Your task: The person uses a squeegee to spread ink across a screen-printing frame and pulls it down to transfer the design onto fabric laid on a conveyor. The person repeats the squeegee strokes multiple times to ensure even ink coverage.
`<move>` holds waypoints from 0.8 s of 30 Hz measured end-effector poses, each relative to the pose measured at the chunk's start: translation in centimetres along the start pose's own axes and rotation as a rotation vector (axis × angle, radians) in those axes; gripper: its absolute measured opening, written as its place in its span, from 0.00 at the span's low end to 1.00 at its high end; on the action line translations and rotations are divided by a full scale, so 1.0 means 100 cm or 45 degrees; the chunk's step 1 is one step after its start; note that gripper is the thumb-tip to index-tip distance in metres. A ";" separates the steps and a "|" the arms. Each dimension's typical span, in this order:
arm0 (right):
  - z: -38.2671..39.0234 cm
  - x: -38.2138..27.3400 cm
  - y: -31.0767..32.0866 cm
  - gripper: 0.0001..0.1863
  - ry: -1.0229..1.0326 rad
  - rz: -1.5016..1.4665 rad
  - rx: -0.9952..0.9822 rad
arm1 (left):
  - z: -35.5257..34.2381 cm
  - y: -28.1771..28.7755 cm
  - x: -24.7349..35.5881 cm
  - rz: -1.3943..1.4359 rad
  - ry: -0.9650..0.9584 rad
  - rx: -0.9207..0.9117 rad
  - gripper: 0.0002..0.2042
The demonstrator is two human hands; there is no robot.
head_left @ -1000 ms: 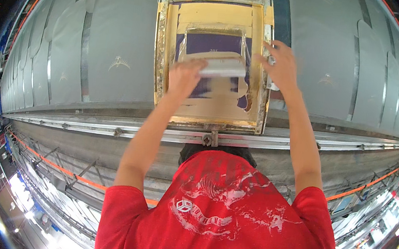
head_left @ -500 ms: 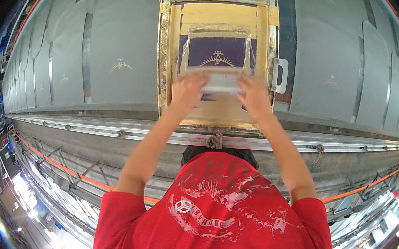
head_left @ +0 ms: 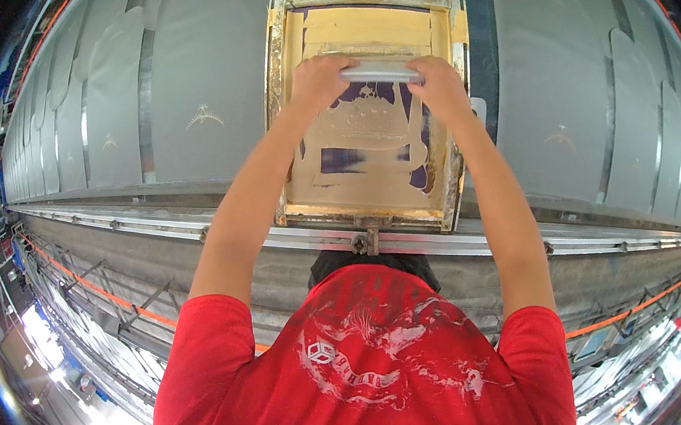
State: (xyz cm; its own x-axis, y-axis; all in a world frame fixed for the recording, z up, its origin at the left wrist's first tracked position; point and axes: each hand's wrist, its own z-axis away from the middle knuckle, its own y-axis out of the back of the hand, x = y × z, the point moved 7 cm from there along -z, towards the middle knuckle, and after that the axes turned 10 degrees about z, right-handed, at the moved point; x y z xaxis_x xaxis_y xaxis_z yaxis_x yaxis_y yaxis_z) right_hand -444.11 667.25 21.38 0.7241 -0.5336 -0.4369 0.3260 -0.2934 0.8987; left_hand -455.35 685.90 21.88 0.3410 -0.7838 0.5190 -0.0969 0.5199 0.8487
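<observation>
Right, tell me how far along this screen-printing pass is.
Done: grey fabric panels on the left and right already carry pale prints. In hand: left hand and right hand grip the metal-handled squeegee at the far end of the yellow-taped wooden screen frame. Left: cannot tell.

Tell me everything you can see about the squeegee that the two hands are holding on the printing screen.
The squeegee is a short horizontal bar, silvery grey and metallic-looking, lying across the upper part of the framed printing screen. The left hand grips its left end, the right hand its right end. Only the handle shows; its blade edge is hidden. Purple ink streaks the mesh below.
</observation>
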 end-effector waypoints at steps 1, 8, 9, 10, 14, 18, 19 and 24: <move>0.010 -0.002 -0.003 0.21 0.011 -0.023 0.017 | 0.010 -0.004 0.001 -0.007 -0.004 -0.007 0.17; 0.148 -0.048 -0.030 0.26 0.021 -0.137 -0.014 | 0.146 -0.029 0.017 0.097 -0.241 0.085 0.21; 0.158 -0.054 -0.029 0.26 0.018 -0.131 -0.048 | 0.158 -0.027 0.022 0.125 -0.282 0.105 0.21; 0.161 -0.057 -0.029 0.26 0.014 -0.125 -0.082 | 0.164 -0.025 0.024 0.153 -0.323 0.123 0.22; 0.122 -0.044 -0.011 0.23 0.010 -0.052 -0.052 | 0.121 -0.026 0.005 0.040 -0.310 0.082 0.21; 0.019 -0.009 0.015 0.19 0.071 -0.035 0.135 | 0.016 0.008 0.009 0.123 -0.188 0.069 0.19; 0.000 -0.002 0.018 0.18 0.069 -0.042 0.173 | -0.003 0.011 0.006 0.093 -0.095 -0.002 0.19; 0.007 0.005 0.000 0.18 0.006 -0.068 0.100 | -0.009 -0.011 0.000 -0.098 -0.103 -0.041 0.19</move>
State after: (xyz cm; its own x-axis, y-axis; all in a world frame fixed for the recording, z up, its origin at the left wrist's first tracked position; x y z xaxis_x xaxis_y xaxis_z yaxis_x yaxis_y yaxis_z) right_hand -444.17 666.44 21.12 0.7101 -0.5118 -0.4836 0.3154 -0.3830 0.8683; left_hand -454.43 685.67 20.87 0.2692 -0.8462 0.4599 -0.0428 0.4666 0.8834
